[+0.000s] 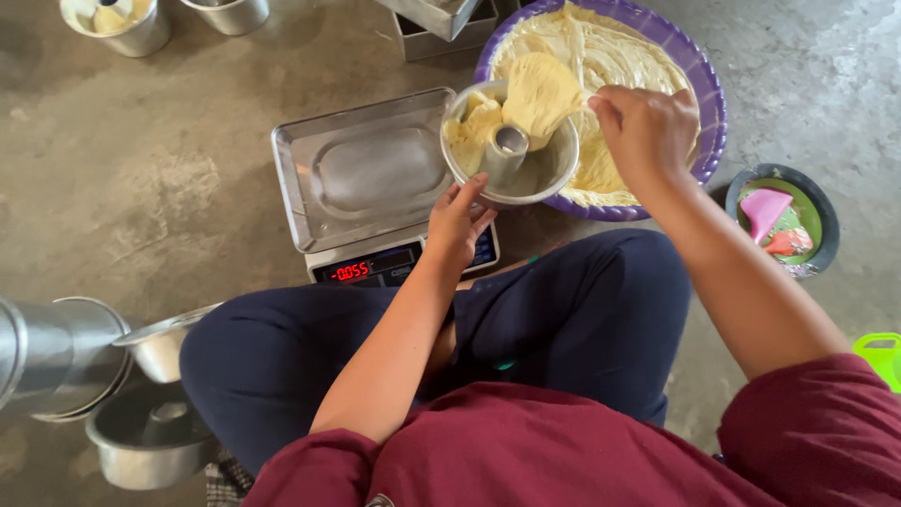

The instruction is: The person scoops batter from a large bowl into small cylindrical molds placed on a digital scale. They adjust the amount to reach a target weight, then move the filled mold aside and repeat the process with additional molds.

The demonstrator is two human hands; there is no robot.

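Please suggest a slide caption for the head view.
Left hand steadies a metal ring mould while right hand scoops in pale yellow batter.

A bare concrete floor carries everything here. Just under the left hand a steel-topped scale sits on it, and beneath the right hand stands a purple basin of pale batter, with a dark bowl near that forearm. Well away from the left hand lie stacked metal moulds and a ring mould; beyond it, two metal cups.
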